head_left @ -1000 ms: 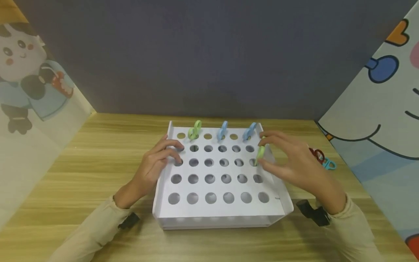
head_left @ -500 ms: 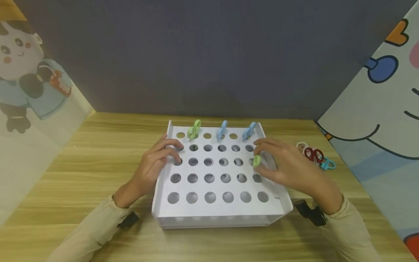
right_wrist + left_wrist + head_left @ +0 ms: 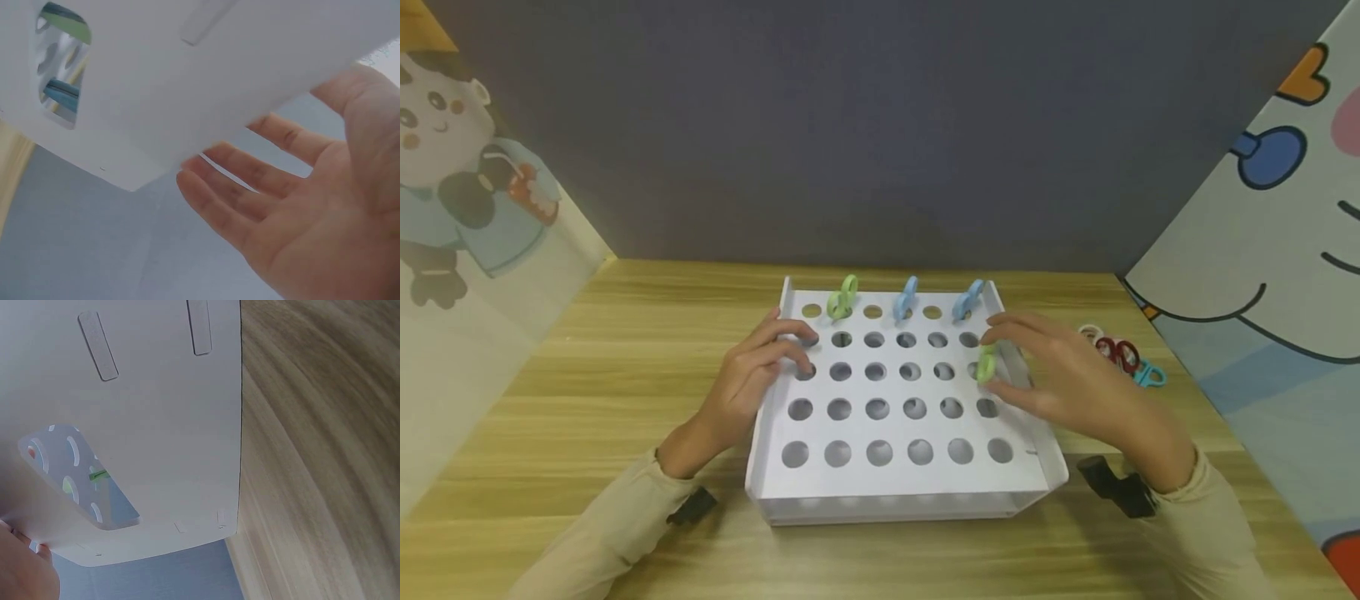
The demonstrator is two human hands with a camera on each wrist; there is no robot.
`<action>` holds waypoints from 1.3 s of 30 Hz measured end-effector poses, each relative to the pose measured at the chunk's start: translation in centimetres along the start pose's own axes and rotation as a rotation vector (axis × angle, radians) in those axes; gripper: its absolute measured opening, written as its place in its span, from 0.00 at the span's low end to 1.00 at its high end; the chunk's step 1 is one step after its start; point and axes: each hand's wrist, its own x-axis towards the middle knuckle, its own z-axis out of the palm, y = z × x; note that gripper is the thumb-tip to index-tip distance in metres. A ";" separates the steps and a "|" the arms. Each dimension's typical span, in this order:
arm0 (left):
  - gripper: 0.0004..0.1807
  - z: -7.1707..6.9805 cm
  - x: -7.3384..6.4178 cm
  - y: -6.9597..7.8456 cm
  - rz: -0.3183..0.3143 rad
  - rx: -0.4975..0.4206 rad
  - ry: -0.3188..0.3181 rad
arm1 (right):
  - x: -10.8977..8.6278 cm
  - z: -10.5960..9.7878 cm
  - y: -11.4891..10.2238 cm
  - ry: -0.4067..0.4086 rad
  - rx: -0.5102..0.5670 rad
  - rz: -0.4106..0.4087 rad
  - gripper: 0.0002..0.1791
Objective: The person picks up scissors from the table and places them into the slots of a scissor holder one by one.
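Note:
A white rack (image 3: 895, 429) with rows of round holes stands on the table. My left hand (image 3: 745, 379) grips its left side, fingers curled over the edge with the tips at two holes. With my right hand (image 3: 1060, 371) I hold green scissors (image 3: 986, 367) by the handle, between thumb and fingers, at a hole in the right column. The blades are hidden below the top in the head view. Along the back row stand another green-handled pair of scissors (image 3: 842, 298) and two blue-handled scissors, one mid-row (image 3: 906, 298) and one further right (image 3: 967, 300).
On the table (image 3: 647, 350), right of the rack, lie white-handled scissors (image 3: 1090, 333), dark red scissors (image 3: 1117, 354) and light blue scissors (image 3: 1150, 374). A dark panel (image 3: 865, 133) rises behind, with cartoon-printed walls on both sides. Both wrist views show the rack's side panel (image 3: 162, 412) with a cut-out.
My right hand has moved slightly left and lowered the green scissors into the right column. The left hand keeps its grip on the rack.

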 end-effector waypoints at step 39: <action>0.19 -0.2 0.1 0.4 0.001 0.008 0.000 | -2.8 -1.2 13.9 -0.042 -0.081 0.433 0.24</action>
